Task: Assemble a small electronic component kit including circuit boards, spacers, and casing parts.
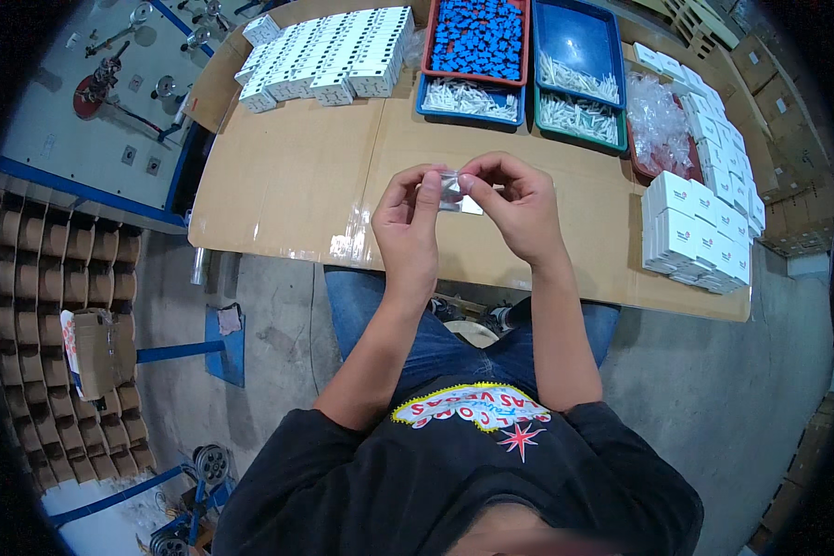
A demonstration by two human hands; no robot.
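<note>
My left hand and my right hand are raised close together over the cardboard-covered table. Between them is a small clear plastic bag, pinched by the thumb and fingers of each hand. Its shiny film catches the light; something pale shows at its lower right, too small to make out. Beyond my hands, a red tray holds many small blue plastic pieces. Under it, a blue tray holds white plastic pieces.
Stacked small white boxes cover the far left; more white boxes line the right edge. Right of the red tray, another blue tray sits on a green tray, both holding white pieces. Clear plastic bags fill a red tray nearby.
</note>
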